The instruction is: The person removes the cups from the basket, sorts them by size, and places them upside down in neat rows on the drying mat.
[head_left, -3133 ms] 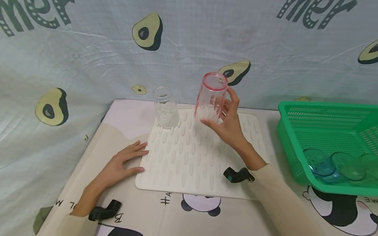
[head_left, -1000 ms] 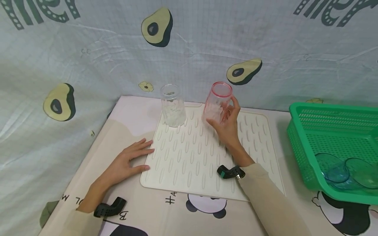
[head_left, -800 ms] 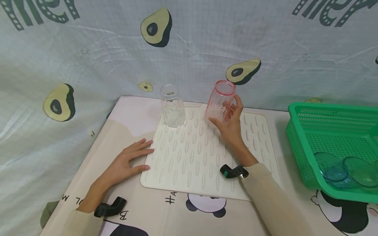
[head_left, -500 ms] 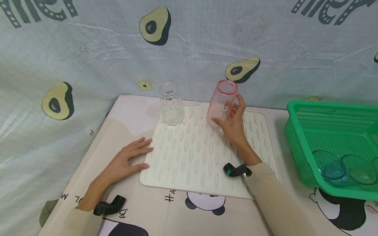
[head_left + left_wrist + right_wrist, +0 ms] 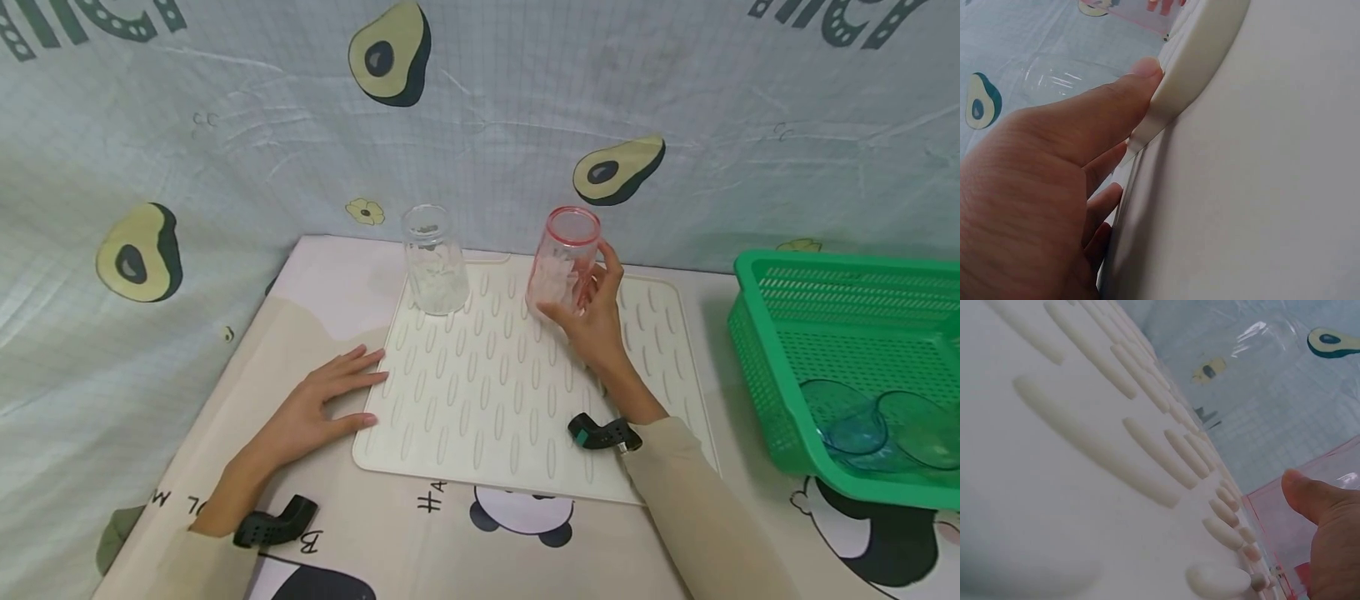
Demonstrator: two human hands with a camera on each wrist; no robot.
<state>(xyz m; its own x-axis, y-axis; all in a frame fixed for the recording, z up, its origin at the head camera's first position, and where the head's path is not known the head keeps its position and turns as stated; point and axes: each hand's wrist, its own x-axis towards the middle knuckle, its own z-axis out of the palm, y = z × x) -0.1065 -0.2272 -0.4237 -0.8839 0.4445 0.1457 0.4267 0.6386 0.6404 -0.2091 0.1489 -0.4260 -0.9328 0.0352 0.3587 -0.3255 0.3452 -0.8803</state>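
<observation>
A pink-tinted drinking glass [image 5: 553, 271] stands upside down, its rim at or very near the white ridged drying mat [image 5: 480, 417]. My right hand [image 5: 596, 321] holds it low, thumb in front and fingers round the right side; the far fingers show only partly through the glass. In the right wrist view, the thumb lies against the pink wall [image 5: 1272, 512]. A clear glass [image 5: 437, 271] is upside down at the mat's back left. My left hand [image 5: 315, 408] rests at the mat's left edge, fingers extended, its fingertips touching that edge.
A green plastic basket [image 5: 765, 400] stands right of the mat, with blue and green glasses [image 5: 847, 421] inside. A patterned cloth [image 5: 300, 150] hangs behind and to the left. Printed cloth [image 5: 405, 550] covers the table in front of the mat.
The pink glass, held higher and tilted earlier, has come down and shifted right along the mat's back with my right hand. My left hand stays at the mat's edge.
</observation>
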